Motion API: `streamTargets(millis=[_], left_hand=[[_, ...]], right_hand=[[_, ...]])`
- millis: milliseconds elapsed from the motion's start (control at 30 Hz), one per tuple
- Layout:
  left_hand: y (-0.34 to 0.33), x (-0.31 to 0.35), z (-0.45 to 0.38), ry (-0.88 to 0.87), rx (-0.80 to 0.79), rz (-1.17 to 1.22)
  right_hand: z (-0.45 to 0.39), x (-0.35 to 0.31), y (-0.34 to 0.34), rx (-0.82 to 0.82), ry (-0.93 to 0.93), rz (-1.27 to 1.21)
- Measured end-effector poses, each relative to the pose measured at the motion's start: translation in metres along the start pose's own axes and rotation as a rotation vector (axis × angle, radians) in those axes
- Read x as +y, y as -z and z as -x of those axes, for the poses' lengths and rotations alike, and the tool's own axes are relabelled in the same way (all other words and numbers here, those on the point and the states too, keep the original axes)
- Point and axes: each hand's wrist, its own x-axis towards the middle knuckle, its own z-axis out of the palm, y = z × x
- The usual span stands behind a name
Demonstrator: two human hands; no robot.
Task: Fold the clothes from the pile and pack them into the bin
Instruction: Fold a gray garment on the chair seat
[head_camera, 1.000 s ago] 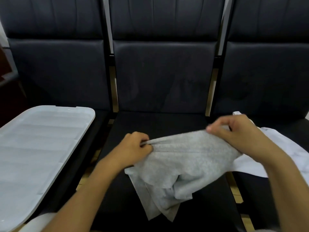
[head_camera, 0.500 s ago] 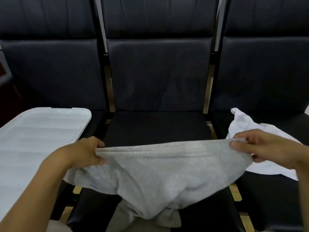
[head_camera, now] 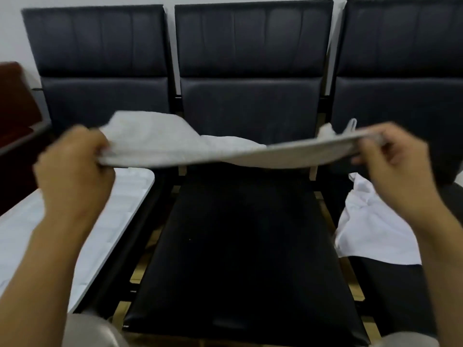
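Note:
A grey garment is stretched nearly flat in the air above the middle black seat. My left hand grips its left edge, fingers curled round the cloth. At the right end my right hand pinches the other edge. The far part of the garment billows up toward the seat backs. A white garment lies crumpled on the right seat. The white bin lid covers the bin on the left seat.
Three black padded chairs stand side by side against a pale wall. A dark red-brown piece of furniture is at the far left. My knees in light trousers show at the bottom edge.
Both hands have risen and spread wider, lifting the grey garment off the middle seat until it is pulled flat in the air. The view has tilted up.

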Motion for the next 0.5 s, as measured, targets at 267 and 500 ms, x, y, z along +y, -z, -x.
streamTargets(millis=[267, 500], left_hand=[[-0.034, -0.034, 0.079, 0.146, -1.716, -0.402], [-0.103, 0.010, 0.079, -0.025, -1.569, -0.170]], right_hand=[[0.080, 0.042, -0.019, -1.265, -0.831, 0.079], [0.095, 0.121, -0.034, -0.933, -0.999, 0.381]])
